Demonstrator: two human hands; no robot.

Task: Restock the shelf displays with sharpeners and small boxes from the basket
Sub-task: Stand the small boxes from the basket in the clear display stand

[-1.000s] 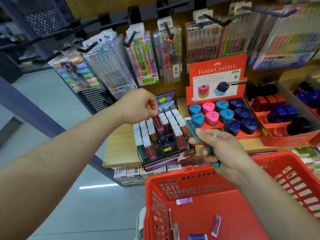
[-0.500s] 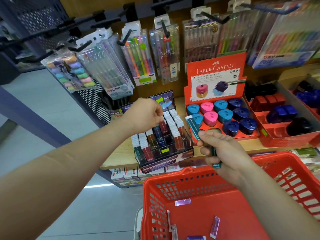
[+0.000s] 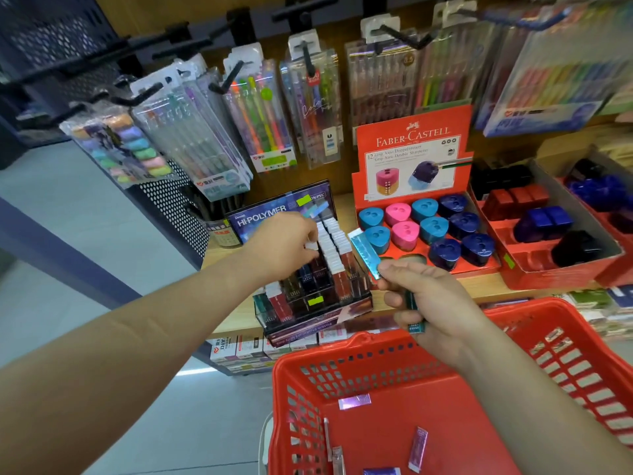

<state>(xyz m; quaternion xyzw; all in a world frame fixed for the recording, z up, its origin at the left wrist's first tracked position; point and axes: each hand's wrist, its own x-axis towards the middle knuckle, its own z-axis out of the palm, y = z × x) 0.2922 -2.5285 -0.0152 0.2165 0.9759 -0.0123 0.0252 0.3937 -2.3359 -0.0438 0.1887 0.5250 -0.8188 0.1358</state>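
Left hand [image 3: 281,241] pinches a box [image 3: 311,246] in the box-filled display case [image 3: 310,305]; right hand [image 3: 433,303] grips teal boxes [image 3: 364,252]

the basket [image 3: 359,347] sits before the shelf [image 3: 236,313]; on the shelf, the small-box display [image 3: 318,303] stands left of the sharpener tray [image 3: 479,267], with pen packs [image 3: 260,132] hanging behind.

Packs of pens [image 3: 263,121] hang in a row from black hooks [image 3: 400,33] on the back wall. Far left: a pack of pastel highlighters [image 3: 120,152]. Upper right: a wide pack of coloured markers [image 3: 555,84]. A dark perforated panel [image 3: 171,207] stands at left, above the grey floor [image 3: 68,234]. White cartons [image 3: 239,347] lie stacked beneath the wooden shelf [image 3: 236,313].
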